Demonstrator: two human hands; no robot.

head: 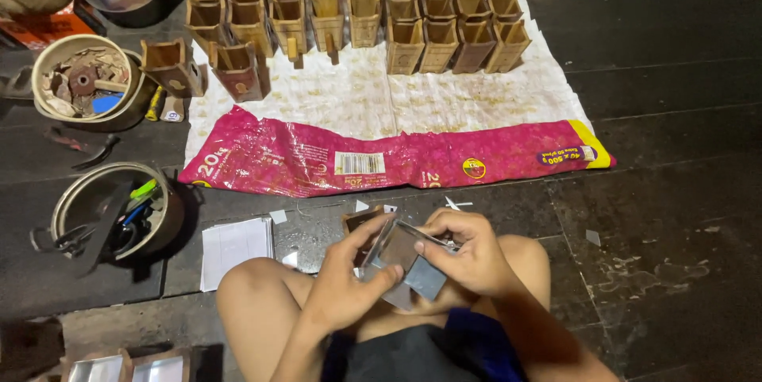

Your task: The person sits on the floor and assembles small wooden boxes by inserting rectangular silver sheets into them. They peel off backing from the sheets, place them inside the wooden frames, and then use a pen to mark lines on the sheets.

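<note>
My left hand (349, 287) and my right hand (464, 251) meet over my crossed legs and together hold a small wooden box with a shiny mirror-like panel (397, 251) across its face. The left thumb presses on the panel's lower edge. Fingers of the right hand pinch the panel's upper right corner. A second grey square piece (425, 279) shows just under the panel, beneath my right hand.
Rows of small wooden boxes (357, 13) stand on a flattened pink and white plastic sack (381, 156) on the dark floor. At left are a bowl of scraps (83, 84), a pot of tools (119, 211), pliers (83, 148) and white paper sheets (234, 247).
</note>
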